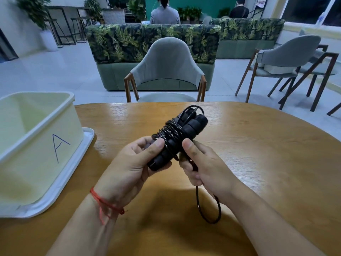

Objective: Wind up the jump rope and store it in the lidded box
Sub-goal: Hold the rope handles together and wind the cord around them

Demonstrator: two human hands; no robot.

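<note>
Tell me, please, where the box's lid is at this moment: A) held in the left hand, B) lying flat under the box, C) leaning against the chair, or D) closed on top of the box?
B: the open box stands on its white lid, whose rim juts out along the box's base on the table.

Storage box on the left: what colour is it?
Pale cream-yellow box, a hand-drawn "A" on its side; head view.

We see from one head-worn camera, looking forward and down across the wooden table (pixel 258 154), close above both hands at six o'clock, chair (pixel 166 65) at twelve.
</note>
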